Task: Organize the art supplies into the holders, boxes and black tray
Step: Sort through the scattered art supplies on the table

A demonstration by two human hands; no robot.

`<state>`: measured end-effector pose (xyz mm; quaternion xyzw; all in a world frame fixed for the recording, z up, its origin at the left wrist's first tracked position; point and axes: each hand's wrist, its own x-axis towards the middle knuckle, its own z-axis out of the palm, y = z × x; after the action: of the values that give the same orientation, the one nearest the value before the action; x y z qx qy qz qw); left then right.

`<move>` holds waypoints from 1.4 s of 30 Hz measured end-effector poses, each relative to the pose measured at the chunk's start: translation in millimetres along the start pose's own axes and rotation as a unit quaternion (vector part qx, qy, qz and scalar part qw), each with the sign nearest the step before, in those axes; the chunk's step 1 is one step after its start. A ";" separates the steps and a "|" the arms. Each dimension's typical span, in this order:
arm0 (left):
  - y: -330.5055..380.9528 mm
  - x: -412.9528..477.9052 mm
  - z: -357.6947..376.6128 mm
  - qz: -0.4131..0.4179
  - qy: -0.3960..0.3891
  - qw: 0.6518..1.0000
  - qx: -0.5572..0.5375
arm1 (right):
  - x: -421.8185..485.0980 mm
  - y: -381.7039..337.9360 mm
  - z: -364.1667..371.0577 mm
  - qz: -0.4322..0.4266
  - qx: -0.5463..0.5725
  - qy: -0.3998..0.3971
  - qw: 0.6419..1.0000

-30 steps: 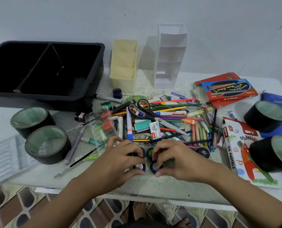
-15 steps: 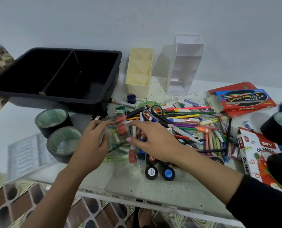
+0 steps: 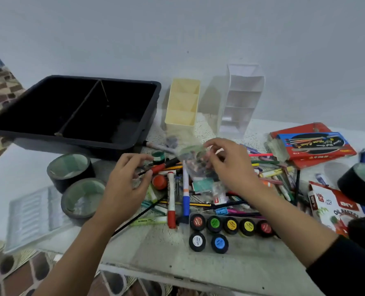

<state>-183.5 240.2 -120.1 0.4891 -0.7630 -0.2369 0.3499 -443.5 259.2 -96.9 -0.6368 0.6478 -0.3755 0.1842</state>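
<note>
The black tray (image 3: 87,141) at the back left of the worktop (image 3: 156,253) looks without supplies, and so do the yellow holder (image 3: 182,103) and the white holder (image 3: 239,103) beside it. I judge the sorting is only beginning. My right grip (image 3: 230,167) pinches a small clear bag (image 3: 193,155) above the pile of pens (image 3: 177,189). My left grip (image 3: 122,184) is relaxed and holds nothing. Next I must choose the bag's place, probably the tray.

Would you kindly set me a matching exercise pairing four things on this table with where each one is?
Things:
1. tray
2. yellow holder
3. paint pots
4. clear bag

Places:
A. pinched in the right hand
B. near the table's front edge
C. back left
D. between the tray and the white holder

Pairs: 1-C, 2-D, 3-B, 4-A.
</note>
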 end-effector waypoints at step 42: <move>45.8 4.8 9.9 -0.036 -0.140 0.944 -0.298 | 22.0 -13.4 12.2 0.024 0.211 -0.004 0.977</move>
<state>-219.0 254.7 -92.8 0.3514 -0.6810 -0.5315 0.3609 -428.2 236.2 -89.9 -0.5692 0.5685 -0.4964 0.3262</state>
